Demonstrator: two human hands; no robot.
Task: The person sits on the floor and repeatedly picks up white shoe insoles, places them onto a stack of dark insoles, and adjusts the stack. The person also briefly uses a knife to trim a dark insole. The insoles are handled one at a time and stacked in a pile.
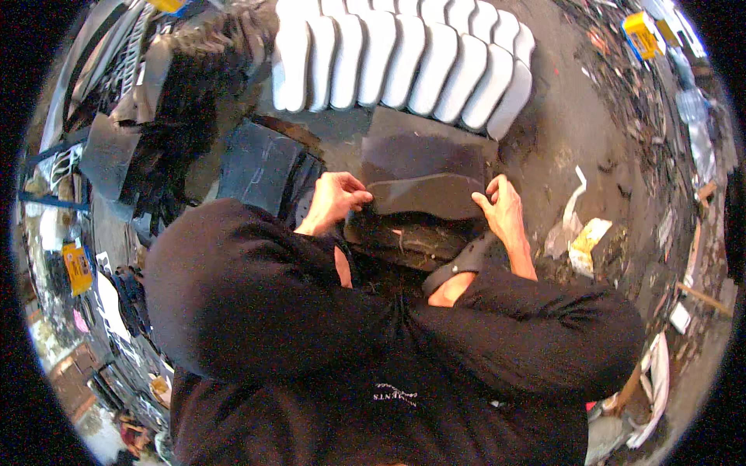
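A dark brown, sole-shaped piece (426, 196) with a curved outline stretches sideways between my two hands. The fingers of my left hand (336, 200) pinch its left end. At its right end, the thumb and fingers of my right hand (505, 211) are closed on it. Just beyond it lies a dark flat sheet (423, 158), and below it a dark, worn block (412, 242) sits close to my body. White shoe insoles (404, 58) stand side by side in overlapping rows at the far side.
Dark blue-black sheets (260, 167) are piled left of my left hand. Farther left stand a dark heap of cut pieces (190, 101) and a grey panel (109, 159). A yellow-and-white scrap (589, 245) lies on the dirty floor to the right, and a yellow box (641, 35) stands far right.
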